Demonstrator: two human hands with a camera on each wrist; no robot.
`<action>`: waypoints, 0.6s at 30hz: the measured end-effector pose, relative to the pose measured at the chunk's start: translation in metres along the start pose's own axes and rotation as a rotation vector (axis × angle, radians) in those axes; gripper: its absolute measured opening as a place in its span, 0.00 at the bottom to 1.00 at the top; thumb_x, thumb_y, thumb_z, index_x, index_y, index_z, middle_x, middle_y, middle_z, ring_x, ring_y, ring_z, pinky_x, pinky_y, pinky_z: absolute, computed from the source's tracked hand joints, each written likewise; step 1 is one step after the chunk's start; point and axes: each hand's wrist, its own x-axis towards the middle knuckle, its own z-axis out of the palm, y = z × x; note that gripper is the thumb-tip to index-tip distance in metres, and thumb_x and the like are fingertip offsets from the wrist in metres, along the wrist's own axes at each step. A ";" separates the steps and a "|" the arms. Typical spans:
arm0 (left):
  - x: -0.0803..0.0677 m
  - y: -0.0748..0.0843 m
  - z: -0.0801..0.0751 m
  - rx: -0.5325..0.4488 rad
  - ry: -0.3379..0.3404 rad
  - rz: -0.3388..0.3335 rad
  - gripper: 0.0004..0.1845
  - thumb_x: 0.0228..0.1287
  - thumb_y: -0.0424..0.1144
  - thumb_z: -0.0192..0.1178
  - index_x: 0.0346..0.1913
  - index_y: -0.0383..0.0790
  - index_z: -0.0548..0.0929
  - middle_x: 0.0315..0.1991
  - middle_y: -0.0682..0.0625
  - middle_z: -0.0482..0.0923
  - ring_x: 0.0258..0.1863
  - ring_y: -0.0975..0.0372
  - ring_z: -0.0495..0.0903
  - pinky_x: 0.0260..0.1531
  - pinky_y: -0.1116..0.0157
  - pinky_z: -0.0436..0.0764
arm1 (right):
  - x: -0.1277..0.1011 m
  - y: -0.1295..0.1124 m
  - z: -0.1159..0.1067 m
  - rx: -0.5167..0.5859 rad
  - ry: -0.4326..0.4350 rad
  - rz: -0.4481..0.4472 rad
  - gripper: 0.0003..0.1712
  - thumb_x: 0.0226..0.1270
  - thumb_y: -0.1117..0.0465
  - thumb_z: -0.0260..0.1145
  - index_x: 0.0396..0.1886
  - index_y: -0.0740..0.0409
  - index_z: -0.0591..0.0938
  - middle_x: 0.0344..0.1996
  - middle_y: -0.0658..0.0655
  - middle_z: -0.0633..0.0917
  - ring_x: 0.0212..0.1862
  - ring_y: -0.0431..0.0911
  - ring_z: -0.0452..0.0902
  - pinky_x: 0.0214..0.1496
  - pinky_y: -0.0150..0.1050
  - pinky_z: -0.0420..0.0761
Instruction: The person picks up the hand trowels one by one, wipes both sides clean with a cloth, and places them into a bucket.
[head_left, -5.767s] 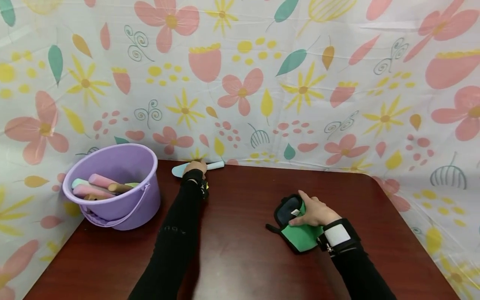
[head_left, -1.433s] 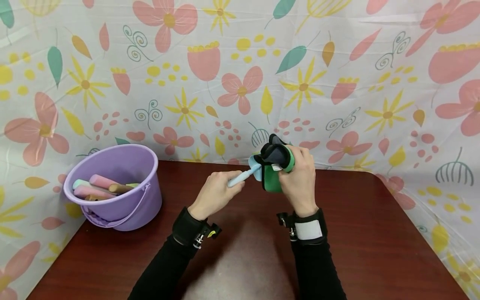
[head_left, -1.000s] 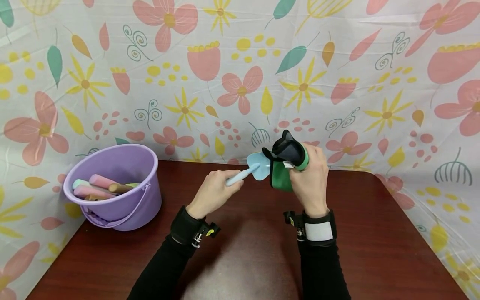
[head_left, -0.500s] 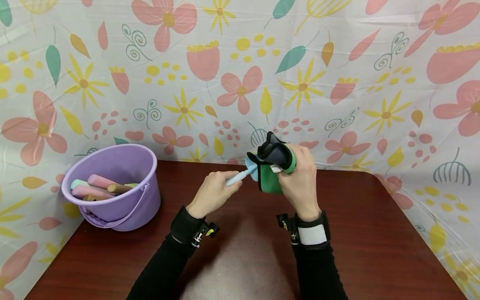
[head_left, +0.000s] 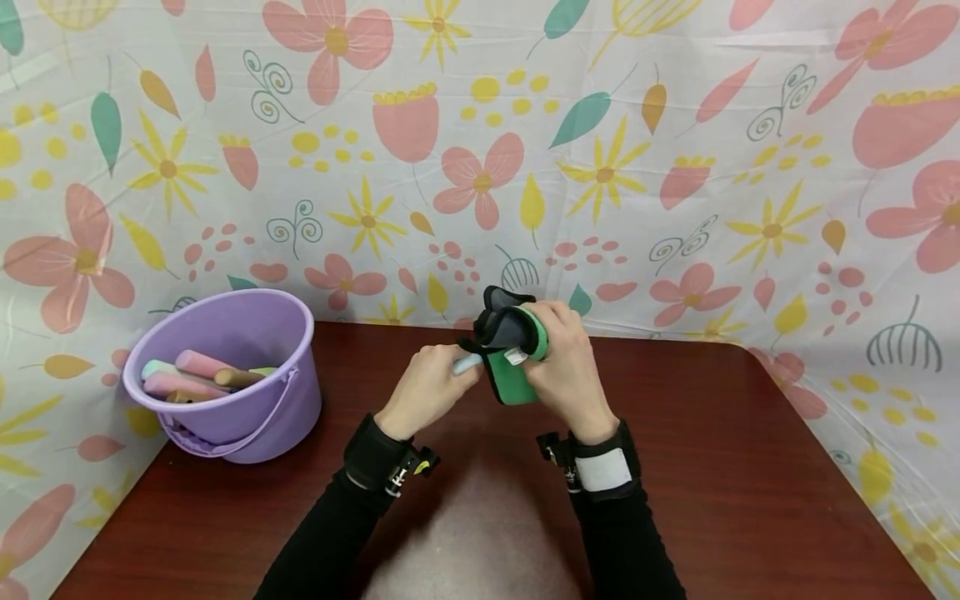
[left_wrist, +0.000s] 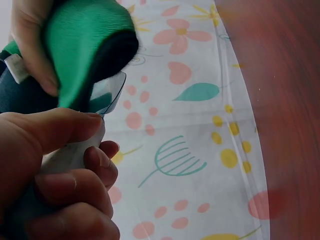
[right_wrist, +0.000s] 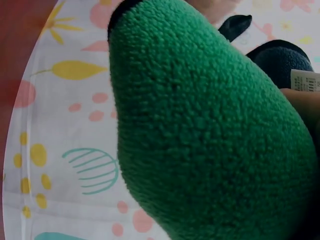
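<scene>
Above the table's middle, my right hand (head_left: 564, 362) grips a green fleece pouch (head_left: 514, 379) with black trim and a dark lining, its mouth turned left. My left hand (head_left: 438, 382) grips the pale blue handle (head_left: 467, 363) of a small plastic tool. The tool's blade is inside the pouch's mouth, mostly hidden. In the left wrist view the translucent blue blade (left_wrist: 109, 94) shows under the pouch's green flap (left_wrist: 82, 47), and my fingers (left_wrist: 75, 187) curl round the handle. The pouch (right_wrist: 210, 140) fills the right wrist view.
A lilac bucket (head_left: 243, 421) with several pastel sticks and a wooden one stands at the table's back left. The dark red table (head_left: 735, 475) is backed and flanked by a flowered cloth (head_left: 675, 167).
Both hands drew together and shifted left. The blue blade, outside the pouch's mouth a second ago, has slid into it. Earlier still, the tool and pouch lay on the table.
</scene>
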 end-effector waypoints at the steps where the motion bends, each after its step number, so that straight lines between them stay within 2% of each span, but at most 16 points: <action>1: 0.000 0.000 0.000 0.000 0.001 -0.005 0.17 0.64 0.33 0.58 0.19 0.45 0.67 0.16 0.57 0.53 0.15 0.67 0.54 0.20 0.68 0.58 | 0.000 0.000 0.001 -0.004 -0.014 0.002 0.28 0.49 0.77 0.73 0.52 0.59 0.81 0.47 0.60 0.78 0.49 0.56 0.72 0.53 0.50 0.71; 6: -0.002 0.000 0.000 -0.005 -0.005 -0.021 0.15 0.64 0.33 0.59 0.21 0.45 0.70 0.15 0.57 0.55 0.13 0.67 0.56 0.19 0.68 0.60 | -0.002 0.000 0.002 -0.018 -0.064 0.014 0.28 0.49 0.77 0.73 0.53 0.59 0.81 0.48 0.60 0.78 0.51 0.56 0.72 0.54 0.51 0.71; 11: -0.003 0.003 -0.003 0.002 -0.002 -0.013 0.12 0.64 0.34 0.60 0.23 0.45 0.73 0.16 0.57 0.57 0.14 0.67 0.57 0.20 0.68 0.60 | -0.003 0.001 0.000 -0.027 -0.066 0.024 0.28 0.50 0.78 0.71 0.54 0.60 0.80 0.48 0.61 0.79 0.51 0.55 0.72 0.54 0.51 0.71; 16: -0.004 0.005 -0.009 -0.009 -0.010 -0.005 0.03 0.67 0.38 0.62 0.34 0.45 0.82 0.17 0.55 0.66 0.15 0.65 0.64 0.20 0.67 0.64 | -0.001 0.002 -0.003 -0.045 -0.048 0.032 0.30 0.49 0.78 0.71 0.54 0.61 0.80 0.48 0.61 0.78 0.51 0.56 0.72 0.54 0.51 0.69; 18: -0.004 0.005 -0.012 -0.007 -0.017 -0.018 0.04 0.68 0.39 0.62 0.40 0.44 0.84 0.18 0.54 0.68 0.16 0.64 0.66 0.20 0.67 0.66 | -0.002 0.003 -0.004 -0.048 -0.047 0.044 0.30 0.48 0.79 0.71 0.54 0.61 0.80 0.48 0.61 0.78 0.50 0.56 0.71 0.53 0.51 0.70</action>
